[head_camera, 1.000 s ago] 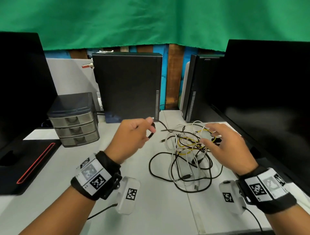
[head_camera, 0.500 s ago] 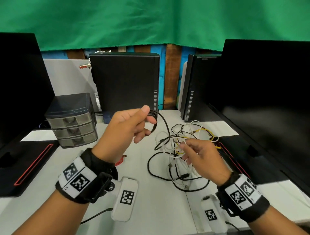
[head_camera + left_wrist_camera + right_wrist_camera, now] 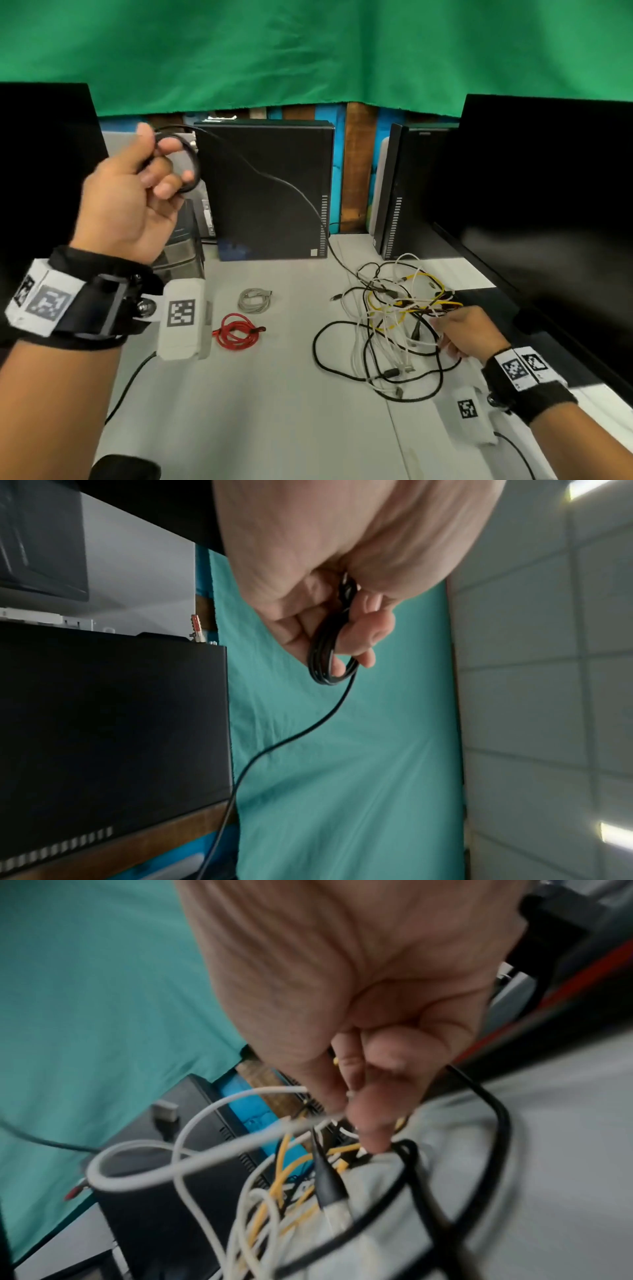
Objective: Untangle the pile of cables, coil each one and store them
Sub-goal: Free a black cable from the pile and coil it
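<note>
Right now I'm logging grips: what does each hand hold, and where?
Left hand grips the black cable by its coiled loops; right hand pinches strands of the tangled pile.

The left hand [image 3: 329, 569] fills the top of the view, fingers curled round a small coil of black cable [image 3: 329, 653]; one strand trails toward 7 o'clock, past a black computer case [image 3: 113, 737] at 9 o'clock, over green cloth [image 3: 342, 777]

backdrop cloth [image 3: 308, 51]: green | tabletop [image 3: 274, 394]: light grey | coiled cables: red [image 3: 236, 331], grey [image 3: 254, 300] | tangled pile [image 3: 394, 318]: black, white, yellow | wristband tags [image 3: 181, 312]: black-and-white squares
</note>
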A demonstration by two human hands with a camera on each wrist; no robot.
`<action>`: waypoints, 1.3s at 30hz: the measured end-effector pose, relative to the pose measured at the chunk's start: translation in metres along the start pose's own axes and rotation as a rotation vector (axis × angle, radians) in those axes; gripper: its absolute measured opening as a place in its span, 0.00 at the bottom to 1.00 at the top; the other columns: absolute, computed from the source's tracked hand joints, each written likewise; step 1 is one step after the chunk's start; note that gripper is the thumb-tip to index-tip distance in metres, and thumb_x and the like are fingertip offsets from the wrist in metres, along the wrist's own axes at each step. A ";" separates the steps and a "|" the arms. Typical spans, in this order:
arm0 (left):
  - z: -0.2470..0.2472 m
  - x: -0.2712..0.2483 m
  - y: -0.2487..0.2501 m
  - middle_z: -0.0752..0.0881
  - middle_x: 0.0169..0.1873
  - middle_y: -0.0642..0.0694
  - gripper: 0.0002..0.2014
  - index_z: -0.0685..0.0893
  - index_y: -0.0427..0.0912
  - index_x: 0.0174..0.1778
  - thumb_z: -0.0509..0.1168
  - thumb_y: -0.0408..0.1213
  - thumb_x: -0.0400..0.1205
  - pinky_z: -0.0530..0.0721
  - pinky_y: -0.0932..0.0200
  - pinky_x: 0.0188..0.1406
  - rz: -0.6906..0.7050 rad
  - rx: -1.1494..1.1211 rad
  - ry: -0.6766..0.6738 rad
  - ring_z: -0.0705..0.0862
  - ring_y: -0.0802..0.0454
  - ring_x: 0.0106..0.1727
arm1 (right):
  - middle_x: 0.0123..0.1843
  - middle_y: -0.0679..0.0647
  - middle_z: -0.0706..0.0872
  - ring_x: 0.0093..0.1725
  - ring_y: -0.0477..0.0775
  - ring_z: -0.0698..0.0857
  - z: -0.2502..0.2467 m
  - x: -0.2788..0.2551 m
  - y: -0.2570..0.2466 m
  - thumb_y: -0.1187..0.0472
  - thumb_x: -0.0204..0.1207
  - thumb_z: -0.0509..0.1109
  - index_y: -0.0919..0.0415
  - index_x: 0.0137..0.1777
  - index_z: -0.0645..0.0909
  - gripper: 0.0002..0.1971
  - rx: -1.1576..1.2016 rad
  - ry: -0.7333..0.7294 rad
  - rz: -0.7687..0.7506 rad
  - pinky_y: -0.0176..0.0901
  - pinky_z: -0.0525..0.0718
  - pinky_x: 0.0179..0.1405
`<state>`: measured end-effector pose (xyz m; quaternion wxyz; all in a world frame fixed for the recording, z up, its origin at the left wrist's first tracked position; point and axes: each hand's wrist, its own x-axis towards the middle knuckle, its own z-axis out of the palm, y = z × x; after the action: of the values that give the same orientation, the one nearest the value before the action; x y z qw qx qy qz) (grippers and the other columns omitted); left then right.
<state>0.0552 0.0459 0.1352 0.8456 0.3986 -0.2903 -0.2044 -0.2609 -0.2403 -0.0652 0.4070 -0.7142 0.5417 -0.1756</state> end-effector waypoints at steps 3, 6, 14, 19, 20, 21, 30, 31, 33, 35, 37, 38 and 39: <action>0.014 -0.008 -0.016 0.63 0.17 0.56 0.17 0.82 0.43 0.42 0.56 0.46 0.91 0.82 0.68 0.39 -0.029 0.103 -0.011 0.65 0.59 0.20 | 0.28 0.57 0.89 0.22 0.53 0.83 -0.011 -0.014 -0.026 0.54 0.80 0.74 0.66 0.38 0.88 0.15 -0.117 -0.010 -0.075 0.38 0.76 0.24; 0.028 -0.022 -0.029 0.63 0.17 0.56 0.17 0.83 0.41 0.42 0.56 0.45 0.91 0.81 0.66 0.37 -0.077 0.181 -0.044 0.64 0.59 0.19 | 0.37 0.50 0.89 0.37 0.50 0.87 -0.022 -0.046 -0.064 0.47 0.78 0.75 0.51 0.37 0.86 0.12 -0.266 0.192 -0.300 0.43 0.83 0.39; 0.068 -0.087 -0.041 0.62 0.21 0.51 0.20 0.89 0.42 0.38 0.56 0.45 0.89 0.80 0.62 0.36 -0.214 0.222 -0.313 0.63 0.56 0.21 | 0.70 0.41 0.83 0.71 0.37 0.80 0.014 -0.138 -0.166 0.49 0.86 0.64 0.51 0.77 0.77 0.21 0.255 -0.085 -1.048 0.35 0.80 0.67; 0.056 -0.085 -0.030 0.61 0.19 0.53 0.20 0.83 0.43 0.34 0.57 0.46 0.89 0.78 0.58 0.40 -0.277 0.140 -0.222 0.61 0.57 0.19 | 0.30 0.45 0.84 0.28 0.42 0.80 0.040 -0.138 -0.197 0.63 0.83 0.69 0.61 0.59 0.89 0.09 0.557 -0.130 -1.065 0.31 0.77 0.28; 0.053 -0.083 -0.027 0.61 0.19 0.53 0.20 0.81 0.42 0.35 0.57 0.47 0.89 0.77 0.58 0.41 -0.312 0.112 -0.221 0.61 0.57 0.19 | 0.27 0.45 0.79 0.25 0.42 0.75 0.042 -0.135 -0.196 0.60 0.82 0.70 0.58 0.57 0.89 0.09 0.601 -0.124 -1.026 0.30 0.74 0.26; 0.050 -0.082 -0.025 0.60 0.20 0.53 0.19 0.80 0.43 0.35 0.56 0.47 0.89 0.77 0.58 0.43 -0.345 0.082 -0.224 0.61 0.56 0.19 | 0.25 0.45 0.76 0.25 0.42 0.72 0.045 -0.132 -0.193 0.57 0.80 0.71 0.56 0.56 0.90 0.09 0.653 -0.140 -0.962 0.31 0.71 0.25; 0.044 -0.072 -0.027 0.84 0.33 0.51 0.18 0.80 0.31 0.68 0.52 0.38 0.91 0.87 0.59 0.58 -0.264 -0.306 -0.254 0.91 0.54 0.45 | 0.27 0.48 0.69 0.38 0.60 0.88 0.090 -0.132 -0.150 0.55 0.86 0.66 0.31 0.43 0.89 0.17 0.488 -0.317 -0.751 0.37 0.73 0.35; 0.044 -0.073 -0.032 0.85 0.35 0.51 0.18 0.80 0.31 0.68 0.52 0.37 0.91 0.87 0.58 0.58 -0.239 -0.287 -0.247 0.91 0.52 0.48 | 0.27 0.44 0.69 0.40 0.55 0.90 0.093 -0.140 -0.145 0.56 0.87 0.65 0.33 0.43 0.90 0.18 0.379 -0.337 -0.810 0.36 0.72 0.38; 0.045 -0.074 -0.045 0.87 0.36 0.51 0.15 0.84 0.33 0.59 0.53 0.35 0.91 0.85 0.54 0.62 -0.147 -0.120 -0.228 0.91 0.50 0.51 | 0.25 0.39 0.68 0.27 0.39 0.76 0.092 -0.159 -0.140 0.57 0.88 0.64 0.55 0.53 0.91 0.13 0.245 -0.414 -0.860 0.31 0.69 0.35; 0.047 -0.076 -0.059 0.91 0.38 0.51 0.16 0.85 0.37 0.46 0.54 0.35 0.91 0.80 0.49 0.70 -0.024 0.193 -0.232 0.89 0.54 0.59 | 0.25 0.45 0.67 0.26 0.41 0.66 0.081 -0.165 -0.134 0.55 0.88 0.63 0.68 0.55 0.87 0.17 0.172 -0.405 -0.898 0.36 0.66 0.30; 0.046 -0.076 -0.069 0.93 0.40 0.47 0.18 0.85 0.41 0.38 0.55 0.35 0.91 0.76 0.53 0.72 0.095 0.466 -0.279 0.85 0.60 0.66 | 0.27 0.56 0.70 0.27 0.41 0.66 0.062 -0.169 -0.130 0.52 0.87 0.64 0.65 0.52 0.88 0.17 0.156 -0.345 -0.940 0.37 0.67 0.30; 0.045 -0.076 -0.074 0.93 0.40 0.46 0.19 0.86 0.43 0.37 0.56 0.35 0.91 0.77 0.57 0.70 0.149 0.566 -0.308 0.85 0.60 0.66 | 0.27 0.56 0.72 0.27 0.41 0.67 0.053 -0.171 -0.128 0.51 0.86 0.63 0.61 0.52 0.88 0.16 0.156 -0.325 -0.949 0.35 0.67 0.30; 0.044 -0.077 -0.079 0.92 0.40 0.47 0.19 0.86 0.45 0.36 0.57 0.35 0.91 0.78 0.62 0.64 0.199 0.663 -0.346 0.86 0.59 0.62 | 0.27 0.53 0.72 0.27 0.41 0.67 0.044 -0.173 -0.127 0.50 0.86 0.63 0.55 0.52 0.89 0.14 0.155 -0.316 -0.940 0.33 0.66 0.29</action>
<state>-0.0407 0.0188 0.0702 0.6250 0.5798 -0.5164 -0.0808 -0.2119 -0.0542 0.0390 0.4129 -0.8665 0.0782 -0.2695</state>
